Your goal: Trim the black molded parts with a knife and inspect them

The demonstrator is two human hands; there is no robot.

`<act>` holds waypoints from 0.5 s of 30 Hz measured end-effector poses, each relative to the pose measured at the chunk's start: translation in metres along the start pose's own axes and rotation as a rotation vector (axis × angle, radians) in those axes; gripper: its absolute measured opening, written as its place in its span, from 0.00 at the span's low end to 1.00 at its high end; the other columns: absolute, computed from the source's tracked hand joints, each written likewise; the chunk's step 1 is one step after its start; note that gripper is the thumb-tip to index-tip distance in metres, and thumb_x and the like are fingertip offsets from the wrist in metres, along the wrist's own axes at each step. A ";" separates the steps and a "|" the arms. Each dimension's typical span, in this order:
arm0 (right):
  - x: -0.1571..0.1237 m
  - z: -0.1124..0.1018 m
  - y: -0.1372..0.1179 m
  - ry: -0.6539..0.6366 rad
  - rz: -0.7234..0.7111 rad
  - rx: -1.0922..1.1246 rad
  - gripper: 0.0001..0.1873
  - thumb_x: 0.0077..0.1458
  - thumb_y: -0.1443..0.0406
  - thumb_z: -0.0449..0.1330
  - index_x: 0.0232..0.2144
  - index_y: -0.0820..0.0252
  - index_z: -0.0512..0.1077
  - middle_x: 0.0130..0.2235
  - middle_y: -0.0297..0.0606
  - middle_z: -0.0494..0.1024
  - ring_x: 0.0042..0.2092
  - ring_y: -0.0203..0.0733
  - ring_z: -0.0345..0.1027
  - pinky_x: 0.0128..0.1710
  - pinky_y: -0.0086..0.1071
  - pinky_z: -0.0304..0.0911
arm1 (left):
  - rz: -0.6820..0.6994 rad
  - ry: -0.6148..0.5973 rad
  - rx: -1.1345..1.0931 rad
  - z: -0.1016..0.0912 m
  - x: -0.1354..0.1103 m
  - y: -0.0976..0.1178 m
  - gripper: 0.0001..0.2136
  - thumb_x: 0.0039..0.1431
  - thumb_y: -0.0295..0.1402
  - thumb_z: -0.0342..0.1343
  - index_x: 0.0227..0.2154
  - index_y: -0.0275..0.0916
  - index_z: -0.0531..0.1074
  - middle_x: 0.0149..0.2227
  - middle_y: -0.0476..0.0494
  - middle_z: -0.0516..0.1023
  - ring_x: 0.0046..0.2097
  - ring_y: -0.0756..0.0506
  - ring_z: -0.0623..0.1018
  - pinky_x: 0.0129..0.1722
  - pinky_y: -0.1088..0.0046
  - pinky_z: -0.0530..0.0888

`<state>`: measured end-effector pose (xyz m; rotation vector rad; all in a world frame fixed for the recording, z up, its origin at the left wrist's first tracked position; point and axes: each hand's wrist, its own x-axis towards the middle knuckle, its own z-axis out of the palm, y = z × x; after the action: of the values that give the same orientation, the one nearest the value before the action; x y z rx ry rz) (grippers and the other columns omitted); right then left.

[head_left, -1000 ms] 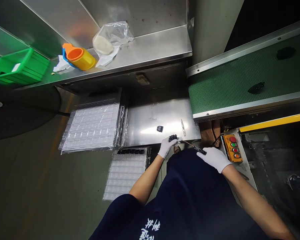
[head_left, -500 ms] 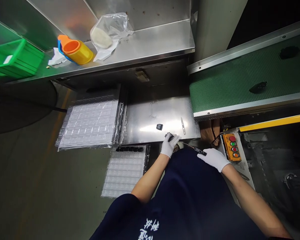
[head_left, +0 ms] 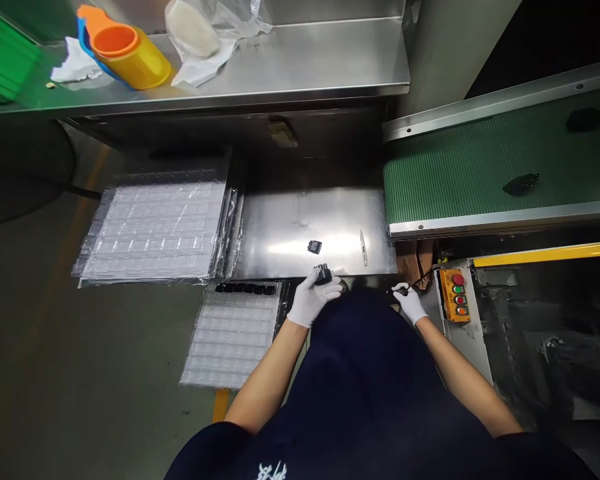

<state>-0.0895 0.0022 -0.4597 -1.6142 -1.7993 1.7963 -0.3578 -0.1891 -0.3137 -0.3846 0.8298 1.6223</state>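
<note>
My left hand (head_left: 311,299), in a white glove, is closed round a small black part (head_left: 323,274) at the near edge of the steel work plate (head_left: 285,233). My right hand (head_left: 409,303), also gloved, grips a thin black tool (head_left: 401,291) beside the plate's right corner. A second small black part (head_left: 314,247) lies on the plate, just beyond my left hand. A slim metal blade (head_left: 363,247) rests to its right. A clear blister tray (head_left: 235,333) with one row of black parts filled sits left of my left hand.
A stack of clear trays (head_left: 155,230) lies at the left. A green conveyor belt (head_left: 480,170) at the right carries two black parts (head_left: 521,184). An orange button box (head_left: 454,296) sits near my right hand. The upper shelf (head_left: 300,63) holds a yellow-orange jug (head_left: 125,50) and a plastic bag (head_left: 200,30).
My left hand has moved left along the plate's near edge with the black part. My right hand has drawn in toward my body, with less of the tool now showing. The camera tilted downward.
</note>
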 end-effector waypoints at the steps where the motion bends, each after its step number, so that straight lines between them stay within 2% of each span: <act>1: 0.007 0.008 0.003 0.026 0.034 0.051 0.12 0.62 0.59 0.66 0.42 0.64 0.76 0.46 0.41 0.79 0.50 0.44 0.73 0.55 0.44 0.69 | -0.003 -0.027 -0.014 0.002 -0.004 0.003 0.18 0.72 0.41 0.51 0.42 0.28 0.76 0.35 0.33 0.80 0.33 0.41 0.83 0.32 0.64 0.82; 3: 0.019 0.022 0.007 0.051 0.109 0.151 0.14 0.66 0.59 0.64 0.46 0.64 0.75 0.49 0.41 0.78 0.49 0.44 0.74 0.51 0.44 0.72 | 0.010 -0.075 -0.037 0.007 -0.014 0.010 0.19 0.72 0.42 0.49 0.41 0.28 0.76 0.33 0.35 0.80 0.31 0.40 0.83 0.30 0.64 0.81; 8: 0.036 0.048 0.002 0.017 0.290 0.338 0.17 0.68 0.59 0.62 0.53 0.63 0.73 0.51 0.42 0.77 0.47 0.42 0.75 0.46 0.40 0.75 | 0.040 -0.181 -0.043 0.019 -0.037 0.028 0.22 0.72 0.44 0.49 0.36 0.28 0.77 0.29 0.34 0.80 0.27 0.39 0.82 0.28 0.63 0.78; 15: 0.033 0.068 -0.026 0.000 0.385 0.371 0.14 0.68 0.60 0.62 0.51 0.63 0.73 0.48 0.41 0.78 0.45 0.40 0.76 0.44 0.37 0.76 | 0.050 -0.300 -0.076 0.016 -0.050 0.051 0.24 0.68 0.50 0.51 0.33 0.31 0.79 0.25 0.40 0.77 0.22 0.43 0.77 0.23 0.67 0.73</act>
<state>-0.1665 -0.0108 -0.4776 -1.8832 -1.1114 2.1211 -0.3921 -0.2152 -0.2544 -0.1677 0.5562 1.7102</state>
